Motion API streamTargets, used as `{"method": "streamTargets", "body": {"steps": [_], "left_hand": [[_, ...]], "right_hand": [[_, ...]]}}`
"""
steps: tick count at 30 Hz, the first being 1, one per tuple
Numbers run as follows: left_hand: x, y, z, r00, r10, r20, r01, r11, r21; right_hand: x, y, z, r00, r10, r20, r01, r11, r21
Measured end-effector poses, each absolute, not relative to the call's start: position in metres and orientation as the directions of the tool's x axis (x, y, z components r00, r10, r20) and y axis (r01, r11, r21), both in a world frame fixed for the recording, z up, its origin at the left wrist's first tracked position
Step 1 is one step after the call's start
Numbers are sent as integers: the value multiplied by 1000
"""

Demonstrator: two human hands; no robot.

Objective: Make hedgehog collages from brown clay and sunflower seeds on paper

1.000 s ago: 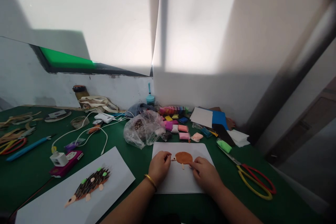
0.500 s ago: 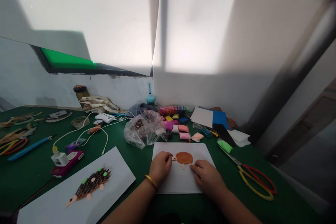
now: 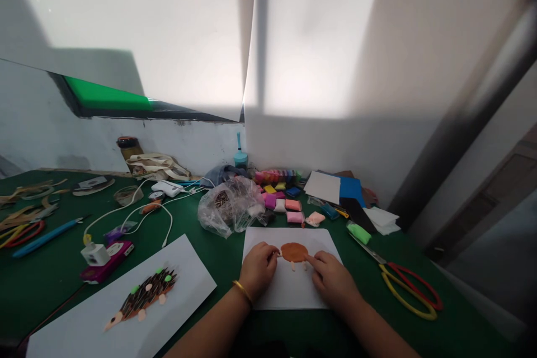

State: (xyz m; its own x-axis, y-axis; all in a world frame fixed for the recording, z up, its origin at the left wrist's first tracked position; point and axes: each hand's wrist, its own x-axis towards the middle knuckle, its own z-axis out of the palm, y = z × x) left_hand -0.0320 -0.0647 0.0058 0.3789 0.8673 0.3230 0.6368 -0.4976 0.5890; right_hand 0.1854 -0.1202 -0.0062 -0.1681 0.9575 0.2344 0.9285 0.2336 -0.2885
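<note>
On a white sheet (image 3: 289,291) lies a flat brown clay oval (image 3: 294,252) with small pale pink clay legs (image 3: 293,266) under it. A pale clay head piece joins its left end, mostly covered by my left hand (image 3: 259,269), whose thumb and forefinger are pinched together on it. My right hand (image 3: 335,282) rests on the sheet with its index finger stretched out to the oval's right edge. The other fingers of that hand are partly bent, and nothing shows in its grasp.
A finished-looking clay hedgehog (image 3: 149,293) lies on another sheet at left. Red-and-yellow scissors (image 3: 409,291) lie at right beside a green clay packet (image 3: 359,232). Behind are a plastic bag (image 3: 229,207), colored clay packets (image 3: 295,216) and a magenta device (image 3: 108,263) with cables.
My left fingertips have shifted slightly right, covering more of the head. My right index finger has moved up from the rear leg to the oval's edge, uncovering that leg.
</note>
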Motion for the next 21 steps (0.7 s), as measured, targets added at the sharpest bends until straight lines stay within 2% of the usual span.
{"method": "streamTargets", "body": {"steps": [5,14,21], "left_hand": [[-29,-71,11,428,837,341,654,-547,522],[-21,-82,9,595,708,380,653,-702,286],[-17,-82,0,638,687,347,647,-723,242]], "right_hand": [[185,-119,-7,-174,962,209,934,229,-276],[184,-117,-9,-169,968,186,942,214,-260],[183,-117,-9,-195,958,211,939,244,-243]]}}
